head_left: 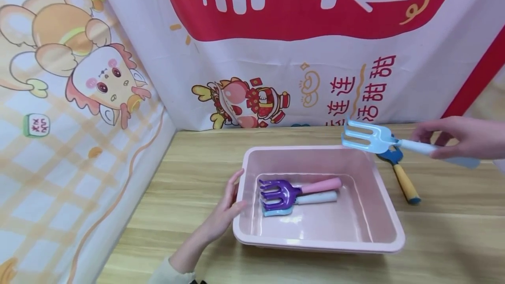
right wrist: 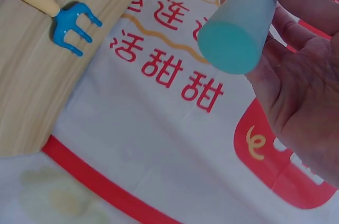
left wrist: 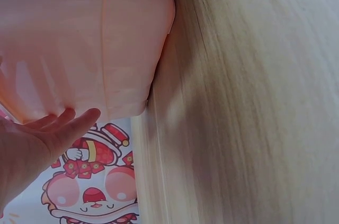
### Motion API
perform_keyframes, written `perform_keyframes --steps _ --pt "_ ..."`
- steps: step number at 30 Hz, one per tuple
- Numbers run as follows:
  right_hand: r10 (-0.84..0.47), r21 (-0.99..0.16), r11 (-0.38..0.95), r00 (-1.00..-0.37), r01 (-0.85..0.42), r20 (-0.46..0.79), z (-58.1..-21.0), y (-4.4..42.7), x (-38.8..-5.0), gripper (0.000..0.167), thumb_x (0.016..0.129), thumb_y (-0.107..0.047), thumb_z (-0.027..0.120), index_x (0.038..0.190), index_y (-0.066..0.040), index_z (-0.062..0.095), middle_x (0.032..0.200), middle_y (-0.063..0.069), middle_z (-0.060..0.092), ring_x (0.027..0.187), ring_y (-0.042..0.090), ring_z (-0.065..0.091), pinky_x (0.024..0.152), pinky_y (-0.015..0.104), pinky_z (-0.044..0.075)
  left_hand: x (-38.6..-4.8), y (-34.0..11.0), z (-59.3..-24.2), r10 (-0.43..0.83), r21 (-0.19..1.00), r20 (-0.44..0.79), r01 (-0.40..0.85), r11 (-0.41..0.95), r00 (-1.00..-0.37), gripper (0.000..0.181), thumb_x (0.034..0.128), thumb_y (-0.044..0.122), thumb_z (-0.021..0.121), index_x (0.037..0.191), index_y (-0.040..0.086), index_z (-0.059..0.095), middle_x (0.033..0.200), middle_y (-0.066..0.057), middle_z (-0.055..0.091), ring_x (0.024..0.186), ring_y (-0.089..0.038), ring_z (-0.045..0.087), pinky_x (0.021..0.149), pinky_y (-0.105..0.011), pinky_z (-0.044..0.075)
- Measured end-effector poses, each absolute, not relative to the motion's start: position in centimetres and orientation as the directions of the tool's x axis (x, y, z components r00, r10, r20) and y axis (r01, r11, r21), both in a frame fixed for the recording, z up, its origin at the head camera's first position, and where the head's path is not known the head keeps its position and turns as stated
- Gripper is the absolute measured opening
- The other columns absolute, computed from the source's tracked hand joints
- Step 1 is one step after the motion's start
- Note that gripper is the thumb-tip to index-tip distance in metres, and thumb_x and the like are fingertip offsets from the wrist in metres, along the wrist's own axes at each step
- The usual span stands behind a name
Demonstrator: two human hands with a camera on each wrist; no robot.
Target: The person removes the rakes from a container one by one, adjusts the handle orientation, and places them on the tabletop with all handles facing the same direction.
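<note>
Pale wood-grain tabletop (head_left: 189, 165) is supporting a pink rectangular plastic basin (head_left: 327, 222). The left hand (head_left: 225, 211), fingers extended, is touching its left side; the right hand (head_left: 459, 137) is gripping a light-blue hand fork (head_left: 380, 139) by its handle near the far right corner, partly hiding a blue, yellow-handled fork (head_left: 405, 182). Inside, a purple, pink-handled fork (head_left: 289, 195) is partly covering another light-blue fork (head_left: 317, 198).
</note>
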State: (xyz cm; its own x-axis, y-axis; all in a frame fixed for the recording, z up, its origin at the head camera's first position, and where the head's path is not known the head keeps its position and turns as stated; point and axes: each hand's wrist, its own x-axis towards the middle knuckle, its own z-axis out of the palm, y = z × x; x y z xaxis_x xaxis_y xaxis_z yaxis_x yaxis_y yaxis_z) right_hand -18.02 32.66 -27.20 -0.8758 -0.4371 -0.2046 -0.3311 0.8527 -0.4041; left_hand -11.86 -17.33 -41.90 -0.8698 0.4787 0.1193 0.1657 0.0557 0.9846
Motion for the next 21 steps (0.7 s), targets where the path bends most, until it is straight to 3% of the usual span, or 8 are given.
perform_keyframes --steps 8,16,21 --pt "-0.368 -0.376 0.882 -0.913 -0.282 -0.177 -29.1 34.7 -17.1 0.049 0.071 -0.002 0.082 0.115 0.003 0.059 0.093 0.0 0.057 0.082 0.013 0.053 0.063 0.021 0.053 -12.0 -17.2 -41.9 0.496 0.985 0.126 0.17 0.043 -0.859 0.071 0.0957 0.002 0.045 0.153 0.018 0.008 0.144 -0.037 0.027 0.125 -0.056 0.035 0.094 -0.062 0.043" --pt "-0.299 -0.44 0.869 -0.949 -0.226 -0.103 -33.1 38.3 -16.8 0.048 0.074 0.001 0.079 0.117 0.006 0.057 0.101 0.008 0.059 0.081 0.011 0.054 0.061 0.021 0.051 -12.2 -17.1 -41.6 0.495 0.983 0.125 0.175 0.056 -0.86 0.071 0.0952 0.003 0.046 0.153 0.017 0.008 0.144 -0.037 0.028 0.125 -0.055 0.036 0.095 -0.061 0.044" --pt "-0.279 -0.491 0.836 -0.96 -0.245 0.004 -35.8 40.0 -16.6 0.038 0.075 0.007 0.076 0.108 -0.001 0.059 0.093 0.009 0.063 0.072 0.002 0.055 0.055 0.022 0.049 -12.1 -17.2 -41.6 0.486 0.986 0.111 0.158 0.058 -0.867 0.072 0.0962 0.008 0.049 0.154 0.018 0.008 0.146 -0.036 0.025 0.127 -0.055 0.033 0.096 -0.063 0.041"
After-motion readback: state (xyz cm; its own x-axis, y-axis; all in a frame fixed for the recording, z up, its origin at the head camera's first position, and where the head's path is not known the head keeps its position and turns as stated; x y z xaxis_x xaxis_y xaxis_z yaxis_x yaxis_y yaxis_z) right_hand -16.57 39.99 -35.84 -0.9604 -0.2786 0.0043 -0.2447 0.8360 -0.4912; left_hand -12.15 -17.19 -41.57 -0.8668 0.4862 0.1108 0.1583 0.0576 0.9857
